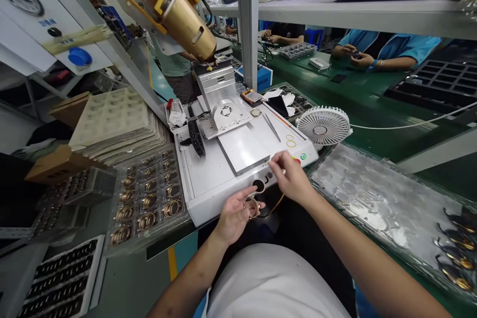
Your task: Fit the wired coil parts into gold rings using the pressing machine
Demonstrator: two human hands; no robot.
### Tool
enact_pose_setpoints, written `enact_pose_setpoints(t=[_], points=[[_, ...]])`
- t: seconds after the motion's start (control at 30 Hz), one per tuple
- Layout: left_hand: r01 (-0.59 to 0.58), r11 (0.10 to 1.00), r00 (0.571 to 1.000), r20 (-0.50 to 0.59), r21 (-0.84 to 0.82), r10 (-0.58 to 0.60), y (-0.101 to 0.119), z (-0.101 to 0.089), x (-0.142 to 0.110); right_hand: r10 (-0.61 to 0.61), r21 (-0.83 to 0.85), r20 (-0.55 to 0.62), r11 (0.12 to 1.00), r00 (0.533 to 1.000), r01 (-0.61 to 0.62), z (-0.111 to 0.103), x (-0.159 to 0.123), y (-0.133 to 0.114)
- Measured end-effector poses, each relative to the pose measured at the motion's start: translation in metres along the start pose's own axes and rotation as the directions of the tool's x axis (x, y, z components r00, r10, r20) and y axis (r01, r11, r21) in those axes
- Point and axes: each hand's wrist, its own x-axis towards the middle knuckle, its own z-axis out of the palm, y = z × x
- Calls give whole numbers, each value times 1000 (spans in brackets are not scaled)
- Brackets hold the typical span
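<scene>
My left hand [235, 213] is closed around a copper-coloured coil ring [252, 205] just in front of the white machine base [208, 179]. A thin wire lead from the ring runs up to my right hand [292, 175], which pinches something small I cannot make out at the machine's front edge, beside a red button and a green light [303, 156]. On the base lies a flat metal plate [244, 149], behind it an angled metal fixture [223, 104] with a round opening, under a gold-coloured press head [182, 15].
A clear tray of copper coil rings [149, 194] lies left of the machine, with stacked blister trays [112, 119] behind it. A small white fan [322, 126] and a clear tray [391, 203] are to the right. Tweezers [272, 126] rest on the base. Other people work across the green belt [372, 104].
</scene>
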Motion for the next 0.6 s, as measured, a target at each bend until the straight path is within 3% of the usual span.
enact_pose_setpoints(t=[0.1,0.17,0.23,0.33,0.4,0.5,0.6], points=[[-23,999,1000,7,31,23,1,1,-7,249,-132,-29,959,968,-251,1,38,6],[-51,997,999,17,62,50,2,0,-14,306,-200,-41,930,951,-308,-1,50,9],[-95,988,995,29,123,92,1,-2,-23,304,-208,-99,925,947,-319,-3,45,9],[-204,932,979,56,300,196,-6,-5,-34,285,-78,-138,952,949,-297,-3,10,3],[-305,826,951,102,474,293,-14,-5,-36,296,113,-5,949,955,-294,3,-22,-3],[-437,533,890,261,724,374,-26,-1,-33,285,387,233,850,930,-358,18,-62,-12],[-466,262,875,397,845,277,-33,6,-25,336,546,213,738,918,-397,27,-76,-14]])
